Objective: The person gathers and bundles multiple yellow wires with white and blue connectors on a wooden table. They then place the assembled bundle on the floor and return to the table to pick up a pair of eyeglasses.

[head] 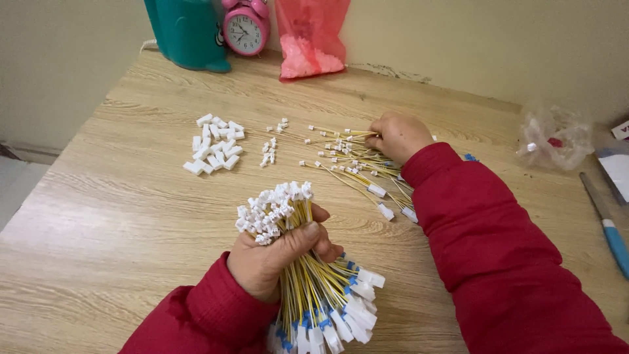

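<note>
My left hand point(272, 259) grips a thick bundle of yellow wires point(308, 288) upright, small white connectors at the top and larger white and blue plugs at the bottom. My right hand point(396, 134) rests on a loose spread of similar yellow wires point(347, 160) lying on the wooden table point(118, 223), its fingers curled around a few of them. A pile of white plastic housings point(214, 144) lies left of the spread, with a few smaller white pieces point(268, 154) beside it.
At the back edge stand a teal container point(187, 33), a pink alarm clock point(246, 26) and a red bag of pale pieces point(310, 39). A crumpled clear bag point(553, 137) and a blue-tipped tool point(609, 229) lie at the right.
</note>
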